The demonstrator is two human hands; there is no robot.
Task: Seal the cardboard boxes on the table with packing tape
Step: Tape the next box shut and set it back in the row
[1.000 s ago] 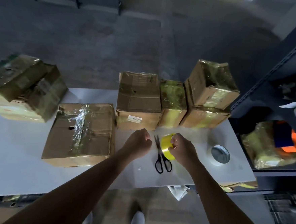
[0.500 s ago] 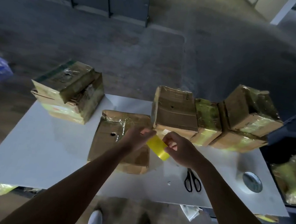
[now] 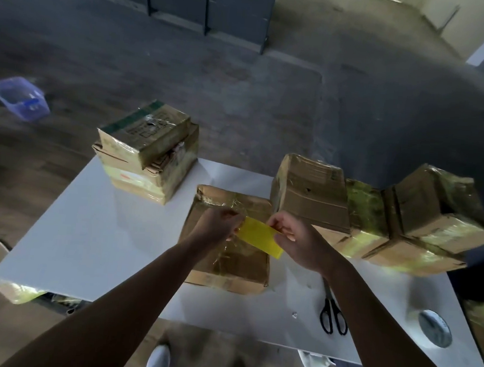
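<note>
Black-handled scissors [image 3: 333, 316] lie flat; a clear blue plastic tub [image 3: 19, 99] sits on the grey floor [image 3: 243, 68], with dark cabinets [image 3: 236, 8] beyond.

Hidden within left hand [image 3: 218, 224] and right hand [image 3: 298, 243]: ends of yellow packing tape [image 3: 259, 240]; blurred white disc [image 3: 434, 328], possibly another roll.

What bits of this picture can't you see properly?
All in the head view:
1. Ends of the yellow tape: covered by the left hand and right hand pinching it.
2. Middle of the flat box top: hidden under hands and tape.
3. Print on that box's front: too small, blurred.
4. Round object at the table right end: motion-blurred.
</note>
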